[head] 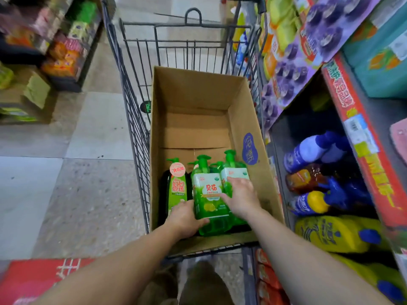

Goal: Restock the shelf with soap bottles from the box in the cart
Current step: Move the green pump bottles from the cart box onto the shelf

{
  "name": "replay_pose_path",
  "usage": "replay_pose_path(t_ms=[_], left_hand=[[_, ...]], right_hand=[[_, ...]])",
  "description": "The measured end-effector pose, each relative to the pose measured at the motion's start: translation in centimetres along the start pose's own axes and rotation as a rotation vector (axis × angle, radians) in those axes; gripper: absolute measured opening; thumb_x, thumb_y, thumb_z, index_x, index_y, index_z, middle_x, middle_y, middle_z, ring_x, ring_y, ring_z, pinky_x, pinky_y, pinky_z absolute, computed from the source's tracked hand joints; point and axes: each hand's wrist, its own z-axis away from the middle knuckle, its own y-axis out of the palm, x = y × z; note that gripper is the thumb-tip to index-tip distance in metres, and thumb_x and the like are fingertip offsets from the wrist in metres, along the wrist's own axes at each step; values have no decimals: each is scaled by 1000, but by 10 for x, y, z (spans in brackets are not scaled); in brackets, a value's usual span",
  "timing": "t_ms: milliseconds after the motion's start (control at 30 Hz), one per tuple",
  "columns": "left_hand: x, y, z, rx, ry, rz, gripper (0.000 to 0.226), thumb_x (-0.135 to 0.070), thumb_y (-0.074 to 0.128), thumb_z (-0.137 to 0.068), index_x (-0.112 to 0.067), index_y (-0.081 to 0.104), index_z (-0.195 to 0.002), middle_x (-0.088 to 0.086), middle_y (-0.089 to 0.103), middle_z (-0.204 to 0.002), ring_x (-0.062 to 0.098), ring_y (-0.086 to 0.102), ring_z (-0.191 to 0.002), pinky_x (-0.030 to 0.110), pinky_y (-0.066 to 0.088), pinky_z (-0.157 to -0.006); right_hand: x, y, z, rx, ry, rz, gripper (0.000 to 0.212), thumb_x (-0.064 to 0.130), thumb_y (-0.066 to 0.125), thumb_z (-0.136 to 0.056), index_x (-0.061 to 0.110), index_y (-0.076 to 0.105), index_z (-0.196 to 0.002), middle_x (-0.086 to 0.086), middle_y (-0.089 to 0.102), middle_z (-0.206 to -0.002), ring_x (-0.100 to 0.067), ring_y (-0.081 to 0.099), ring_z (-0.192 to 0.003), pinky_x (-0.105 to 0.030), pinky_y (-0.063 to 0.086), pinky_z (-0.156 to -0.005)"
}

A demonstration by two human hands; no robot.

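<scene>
A wire shopping cart (132,89) stands in a store aisle on a tiled floor (66,172), and an open cardboard box (198,95) sits inside it. Most of the box is bare cardboard; the green soap bottles with pump tops are bunched at its near end. A twin pack of soap bottles (211,194), with white-and-green labels and red characters, stands in the near middle of the box. Both hands reach down to it. The left hand (185,219) wraps around the lower left side of the pack, with its thumb across the front. The right hand (240,197) lies over the right side of the pack, fingers spread and bent against the label, holding it. Just left of the pack stands a slimmer green soap bottle (177,186) with a round pink sticker near its neck, touching the left hand's knuckles. To the right of the cart runs the shelf (352,119) with a red price strip; blue spray bottles (308,150) and yellow bottles (334,234) lie on the level below it.
</scene>
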Motion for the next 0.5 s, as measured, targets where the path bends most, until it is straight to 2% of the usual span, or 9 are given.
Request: replay_pose_path(t_ms=[133, 233, 267, 333, 400, 467, 500], left_hand=[[2, 9, -16, 42, -81, 97, 73, -54, 74, -73, -19, 48, -132, 5, 55, -128, 21, 54, -114, 31, 45, -96], [1, 14, -26, 63, -142, 246, 76, -49, 78, -72, -15, 47, -133, 7, 54, -126, 21, 58, -106, 36, 52, -92], [1, 16, -29, 65, -166, 286, 79, -48, 79, -72, -13, 46, -135, 8, 54, -129, 21, 57, -109, 34, 50, -94], [3, 20, -33, 75, -224, 340, 85, -48, 79, -72, -11, 42, -139, 8, 53, -135, 20, 53, -118, 22, 42, -95], [4, 24, -35, 103, -287, 423, 92, -47, 80, -71, -9, 36, -143, 6, 53, -136, 17, 54, -116, 14, 40, -86], [4, 28, -36, 123, -332, 517, 92, -42, 82, -71, -7, 36, -143, 5, 55, -132, 9, 54, -101, -1, 40, -67], [3, 30, -35, 127, -350, 547, 92, -39, 83, -71, -6, 36, -143, 5, 56, -131, 7, 52, -97, -2, 40, -60]], right_hand=[[-6, 12, -37, 81, -75, 54, 67, 51, 55, -90, 20, 33, -146, -8, 36, -149, -27, 27, -139, -40, 23, -114], [-7, 22, -60, 110, -157, 89, 70, 52, 54, -89, 19, 32, -147, -6, 36, -149, -25, 25, -139, -39, 23, -114], [-8, 24, -67, 113, -178, 95, 71, 54, 52, -90, 19, 31, -147, -6, 34, -149, -25, 23, -139, -39, 22, -114], [-8, 30, -79, 91, -221, 125, 71, 57, 48, -90, 17, 31, -147, -5, 33, -149, -26, 22, -137, -40, 21, -113], [-8, 35, -87, 56, -245, 162, 71, 59, 44, -91, 16, 34, -146, -5, 34, -148, -26, 23, -133, -41, 21, -112], [-8, 40, -91, 20, -246, 163, 70, 59, 41, -91, 16, 34, -145, -5, 35, -146, -26, 22, -131, -42, 19, -112], [-8, 42, -92, 5, -247, 162, 69, 59, 40, -92, 15, 35, -145, -5, 36, -145, -26, 22, -130, -43, 19, -111]])
